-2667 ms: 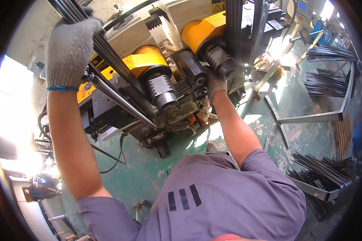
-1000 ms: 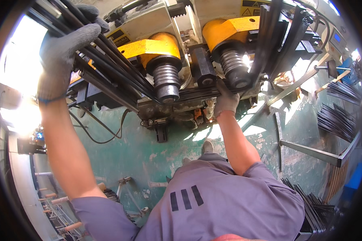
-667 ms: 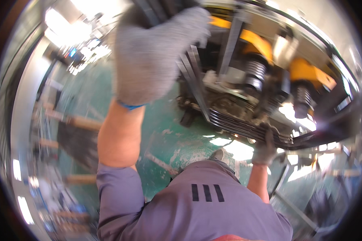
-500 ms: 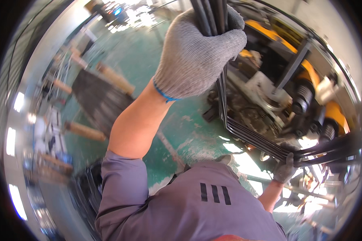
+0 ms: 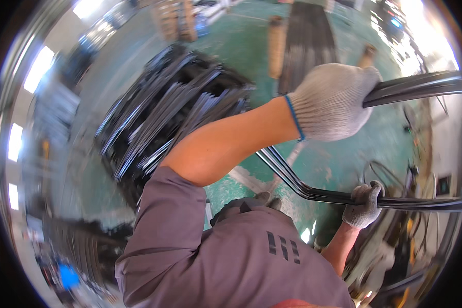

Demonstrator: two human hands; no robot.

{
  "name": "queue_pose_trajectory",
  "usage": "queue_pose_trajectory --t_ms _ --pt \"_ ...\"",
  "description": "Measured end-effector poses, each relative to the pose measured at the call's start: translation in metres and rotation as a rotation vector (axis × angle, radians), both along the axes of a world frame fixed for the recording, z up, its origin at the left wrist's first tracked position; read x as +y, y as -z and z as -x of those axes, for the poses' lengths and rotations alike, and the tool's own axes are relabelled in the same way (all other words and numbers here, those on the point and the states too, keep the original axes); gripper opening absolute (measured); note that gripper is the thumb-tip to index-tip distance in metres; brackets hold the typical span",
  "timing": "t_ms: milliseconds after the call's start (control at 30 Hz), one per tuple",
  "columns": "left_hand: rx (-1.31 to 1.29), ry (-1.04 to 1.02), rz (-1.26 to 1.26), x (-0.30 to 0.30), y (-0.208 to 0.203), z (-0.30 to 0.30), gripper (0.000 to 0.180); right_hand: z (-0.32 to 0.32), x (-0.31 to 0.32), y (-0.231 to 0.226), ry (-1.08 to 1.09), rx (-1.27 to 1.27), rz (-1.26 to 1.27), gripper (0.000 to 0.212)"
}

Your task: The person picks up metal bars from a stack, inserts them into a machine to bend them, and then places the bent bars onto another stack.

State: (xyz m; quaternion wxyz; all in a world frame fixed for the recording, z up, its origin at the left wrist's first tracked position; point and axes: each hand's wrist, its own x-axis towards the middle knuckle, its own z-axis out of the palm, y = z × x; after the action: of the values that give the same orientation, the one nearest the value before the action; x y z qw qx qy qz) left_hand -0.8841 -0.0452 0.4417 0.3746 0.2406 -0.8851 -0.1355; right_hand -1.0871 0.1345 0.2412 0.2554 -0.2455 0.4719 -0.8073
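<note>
My left hand (image 5: 339, 102), in a pale knitted glove with a blue cuff edge, is closed round several long black metal rods (image 5: 421, 88) that run off to the right. Lower down on the right, my gloved right hand (image 5: 364, 205) is wrapped round a bundle of thin black rods (image 5: 323, 196). This lower stretch bends left of the right hand and slants up behind my left forearm. Whether both stretches belong to the same rods cannot be seen, because the arm and the picture's rim hide where they would join.
A wide stack of dark rods (image 5: 164, 108) lies to the left on the green floor (image 5: 241, 38). Farther ahead, a dark flat pile (image 5: 308, 46) stands between brownish round posts (image 5: 276, 49). Machine parts and cables (image 5: 385, 256) crowd the lower right.
My view has turned left, away from the yellow and black machine. Both hands still grip the rods, and the left arm now reaches across to the right. The rod stack has come into full view.
</note>
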Motion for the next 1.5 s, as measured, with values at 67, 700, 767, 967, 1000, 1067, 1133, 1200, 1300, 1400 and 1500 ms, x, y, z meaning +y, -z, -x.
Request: queue_pose_trajectory --t_ms 67,700,767,967,1000,1067,1133,1200,1300,1400,1500 --pt "0.071 -0.121 0.059 -0.02 0.018 -0.077 0.021 -0.039 -0.053 0.001 -0.212 -0.226 0.038 0.02" --pt "1.459 -1.206 -0.576 0.045 0.214 -0.686 0.016 -0.587 -0.3 0.039 -1.156 -0.632 -0.382 0.033" --pt "1.374 -1.379 -0.524 0.05 0.224 -0.716 0.016 -0.628 -0.299 0.049 -1.182 -0.635 -0.434 0.033" --pt "1.257 -1.577 -0.501 0.075 0.245 -0.795 0.013 -0.713 -0.334 0.059 -1.211 -0.35 -0.515 0.032" --pt "1.273 -1.594 -0.465 0.078 0.248 -0.804 0.011 -0.718 -0.37 0.07 -1.239 -0.355 -0.53 0.033" --pt "1.269 -1.607 -0.385 0.081 0.262 -0.829 0.011 -0.738 -0.428 0.064 -1.162 -0.646 -0.743 0.037" --pt "1.225 -1.639 -0.355 0.07 0.26 -0.85 0.013 -0.76 -0.459 0.109 -1.264 -0.621 -0.671 0.037" --pt "1.279 -1.655 -0.297 0.061 0.256 -0.876 0.017 -0.805 -0.467 0.112 -1.244 -0.686 -0.661 0.041" --pt "1.108 -1.747 -0.338 0.062 0.234 -0.916 0.022 -0.87 -0.474 0.114 -1.31 -0.772 -0.67 0.043" --pt "1.009 -1.856 -0.297 0.062 0.225 -0.943 0.031 -0.948 -0.481 0.107 -1.301 -0.776 -0.664 0.038" --pt "0.967 -1.906 -0.229 0.082 0.252 -0.945 0.042 -1.027 -0.499 0.111 -1.391 -0.805 -0.613 0.036"
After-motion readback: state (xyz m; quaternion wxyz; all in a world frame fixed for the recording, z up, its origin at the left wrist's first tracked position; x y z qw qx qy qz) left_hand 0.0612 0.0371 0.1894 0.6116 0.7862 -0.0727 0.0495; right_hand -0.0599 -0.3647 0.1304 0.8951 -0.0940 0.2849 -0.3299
